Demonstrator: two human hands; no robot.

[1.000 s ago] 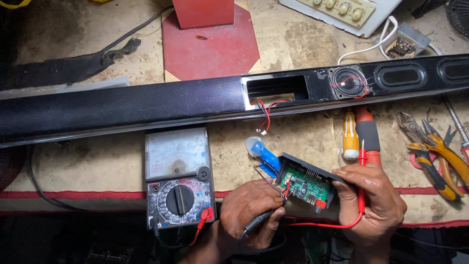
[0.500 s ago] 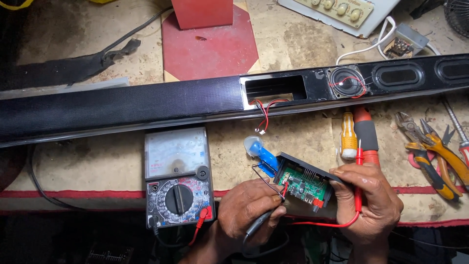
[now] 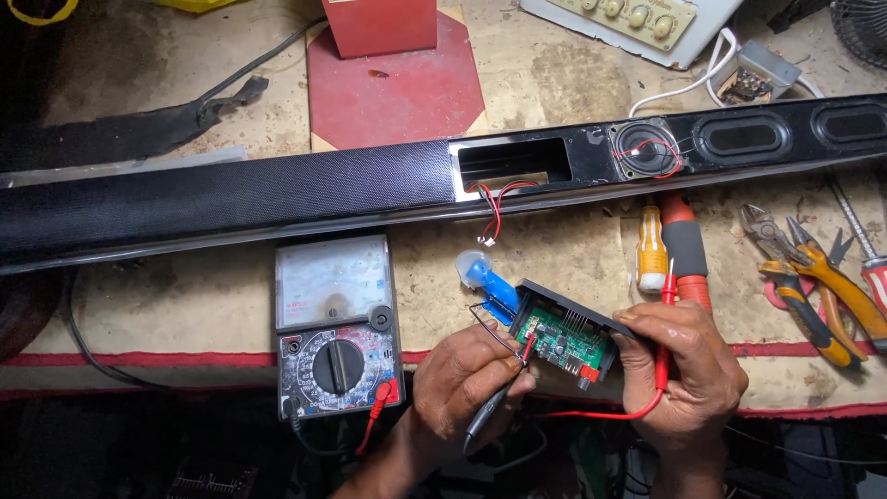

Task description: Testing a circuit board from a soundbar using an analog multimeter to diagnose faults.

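Note:
My left hand (image 3: 467,383) grips a black test probe (image 3: 490,411) whose tip touches the green circuit board (image 3: 562,339) of a small black module. My right hand (image 3: 684,370) holds that module's right side together with a red test probe (image 3: 667,305). Red and black leads run from the probes to an analog multimeter (image 3: 334,323) lying to the left. Behind it lies a long black soundbar (image 3: 231,199) with an open slot (image 3: 510,162) from which red and black wires hang.
Screwdrivers (image 3: 651,249) and pliers (image 3: 808,286) lie at the right. A red hexagonal plate (image 3: 397,88) with a red box sits at the back, next to a cream panel with knobs (image 3: 628,18). A blue-handled tool (image 3: 485,282) lies beside the module.
My left hand has shifted slightly, bringing the black probe tip onto the board's left edge. The right hand and module have barely moved.

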